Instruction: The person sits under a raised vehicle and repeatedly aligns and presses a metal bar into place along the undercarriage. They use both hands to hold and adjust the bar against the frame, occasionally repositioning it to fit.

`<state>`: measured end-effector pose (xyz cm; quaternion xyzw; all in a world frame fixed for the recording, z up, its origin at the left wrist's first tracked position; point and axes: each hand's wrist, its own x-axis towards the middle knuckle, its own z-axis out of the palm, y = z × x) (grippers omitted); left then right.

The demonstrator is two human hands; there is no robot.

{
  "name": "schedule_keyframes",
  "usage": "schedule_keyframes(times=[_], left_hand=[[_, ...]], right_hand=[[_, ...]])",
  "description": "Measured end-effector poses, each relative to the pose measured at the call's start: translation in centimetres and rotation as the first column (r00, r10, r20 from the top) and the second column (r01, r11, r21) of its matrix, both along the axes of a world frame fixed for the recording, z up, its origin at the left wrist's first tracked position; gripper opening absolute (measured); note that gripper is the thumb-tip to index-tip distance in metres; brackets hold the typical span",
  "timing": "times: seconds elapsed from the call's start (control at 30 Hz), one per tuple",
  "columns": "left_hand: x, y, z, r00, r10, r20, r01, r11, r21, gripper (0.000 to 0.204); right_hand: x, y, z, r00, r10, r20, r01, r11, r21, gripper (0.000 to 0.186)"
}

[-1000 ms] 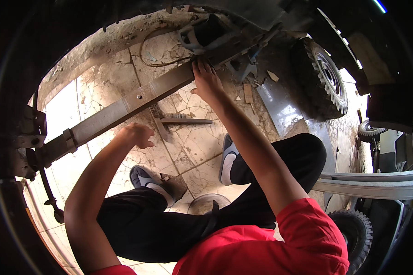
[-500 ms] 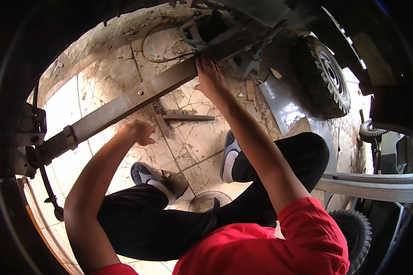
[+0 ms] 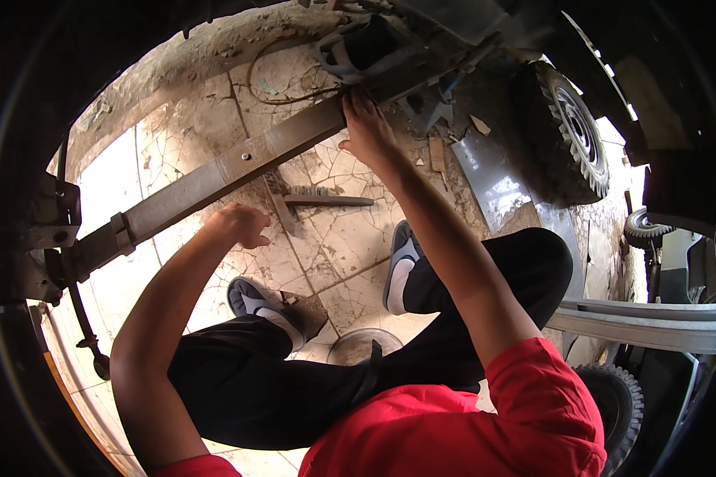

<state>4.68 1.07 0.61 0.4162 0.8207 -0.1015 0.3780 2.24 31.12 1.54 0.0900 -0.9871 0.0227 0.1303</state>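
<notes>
A long metal leaf spring (image 3: 175, 191) slants across the view from lower left to upper right, with a bolt head (image 3: 246, 157) on its top and a clip (image 3: 122, 233) around it near the left end. My right hand (image 3: 367, 131) lies on the spring's upper right stretch, fingers extended over it and thumb apart. Just below the spring's middle, my left hand (image 3: 243, 226) hovers with loosely bent fingers and nothing in them. On the floor beyond it lies a hammer-shaped tool (image 3: 330, 201) with a strip of bristles beside its handle.
Cracked, dirty tiles (image 3: 350, 246) cover the floor. A big treaded wheel (image 3: 569, 135) stands at the right, another tyre (image 3: 616, 405) at lower right. Dark vehicle parts (image 3: 52, 230) hold the spring's left end. A round lid-like disc (image 3: 363, 347) lies between my feet; silver rails (image 3: 636, 324) run at right.
My view has shifted very slightly. Both hands stay at nearly the same places, the right one on the leaf spring and the left one below it.
</notes>
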Motion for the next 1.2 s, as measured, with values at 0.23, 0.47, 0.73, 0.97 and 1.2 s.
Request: schedule_keyframes(times=[0.23, 0.47, 0.73, 0.97, 1.2], left_hand=[[0.1, 0.7, -0.3, 1.0, -0.005, -0.002, 0.005, 1.0, -0.031, 0.057], [0.0, 0.3, -0.2, 1.0, -0.012, 0.015, 0.013, 0.999, -0.045, 0.057], [0.0, 0.1, -1.2, 1.0, -0.024, -0.004, 0.024, 0.999, 0.046, 0.052], [0.6, -0.2, -1.1, 0.999, -0.032, 0.006, 0.032, 0.999, -0.025, 0.052], [0.4, 0.0, -1.7, 0.999, -0.048, 0.01, 0.048, 0.998, 0.034, 0.051]], right_hand=[[-1.5, -1.0, 0.9, 0.998, -0.05, 0.049, 0.052, 0.997, -0.054, 0.104], [0.1, -0.4, 0.2, 1.0, -0.019, 0.023, 0.019, 1.0, 0.0, 0.104], [-1.3, -1.0, 0.4, 0.999, -0.032, 0.006, 0.032, 0.999, -0.01, 0.104], [0.8, -0.5, -0.4, 0.999, 0.004, -0.037, -0.002, 0.999, 0.05, 0.105], [-0.3, -1.2, 0.0, 0.999, -0.049, 0.006, 0.049, 0.998, -0.033, 0.101]])
